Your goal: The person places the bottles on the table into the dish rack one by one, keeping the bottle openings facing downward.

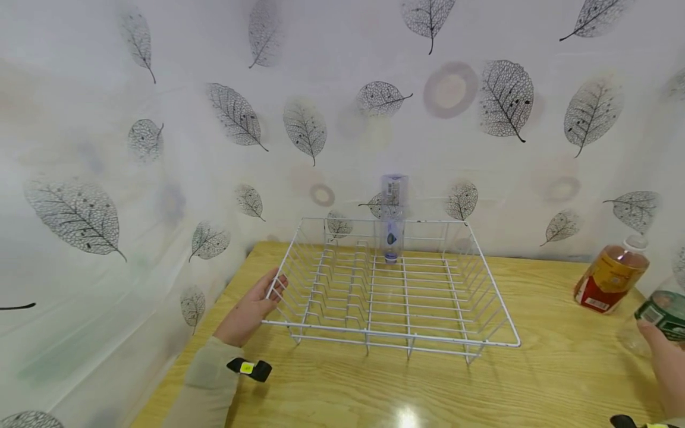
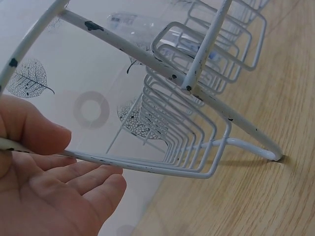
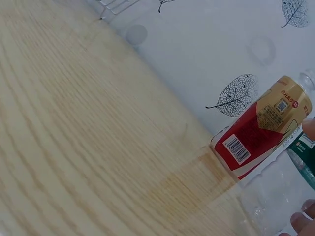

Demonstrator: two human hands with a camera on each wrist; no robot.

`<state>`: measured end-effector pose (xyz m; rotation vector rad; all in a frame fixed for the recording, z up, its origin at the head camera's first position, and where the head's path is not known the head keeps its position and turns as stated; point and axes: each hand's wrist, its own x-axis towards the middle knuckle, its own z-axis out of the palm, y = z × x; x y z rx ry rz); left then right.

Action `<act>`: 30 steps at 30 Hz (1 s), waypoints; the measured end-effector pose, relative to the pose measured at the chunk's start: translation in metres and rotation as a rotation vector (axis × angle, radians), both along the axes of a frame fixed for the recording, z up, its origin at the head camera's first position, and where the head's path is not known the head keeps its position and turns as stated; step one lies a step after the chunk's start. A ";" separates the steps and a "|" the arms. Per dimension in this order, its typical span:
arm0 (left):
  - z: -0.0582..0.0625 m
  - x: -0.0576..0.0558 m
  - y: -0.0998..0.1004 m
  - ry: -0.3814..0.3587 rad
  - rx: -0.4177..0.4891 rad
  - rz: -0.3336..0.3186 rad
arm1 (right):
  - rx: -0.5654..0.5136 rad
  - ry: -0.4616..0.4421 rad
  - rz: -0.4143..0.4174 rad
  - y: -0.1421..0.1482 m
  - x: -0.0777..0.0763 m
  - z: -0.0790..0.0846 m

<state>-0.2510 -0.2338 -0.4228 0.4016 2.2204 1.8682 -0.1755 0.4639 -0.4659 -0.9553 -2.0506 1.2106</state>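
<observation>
A white wire dish rack stands on the wooden table, its coating chipped in spots. My left hand holds its left side; in the left wrist view the thumb lies over the rim wire with the fingers beneath. Upside down at the rack's back leans a clear bottle, cap downward. At the right edge, my right hand grips a clear plastic bottle with a green label, partly cut off by the frame. Just beside it is a bottle with a red and gold label.
Behind the table and along its left side hangs a pale curtain printed with leaf skeletons. Table surface lies between the rack and the two bottles on the right. The rack stands on short wire feet.
</observation>
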 end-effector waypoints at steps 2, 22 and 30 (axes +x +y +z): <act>0.000 0.000 0.000 -0.004 -0.001 0.003 | 0.059 0.023 -0.023 0.005 -0.005 -0.002; 0.000 -0.001 0.001 -0.015 -0.001 0.007 | -0.139 -0.040 -0.041 0.013 -0.019 -0.016; 0.002 0.001 -0.001 0.006 -0.013 -0.002 | -0.175 -0.049 0.004 0.007 -0.019 -0.010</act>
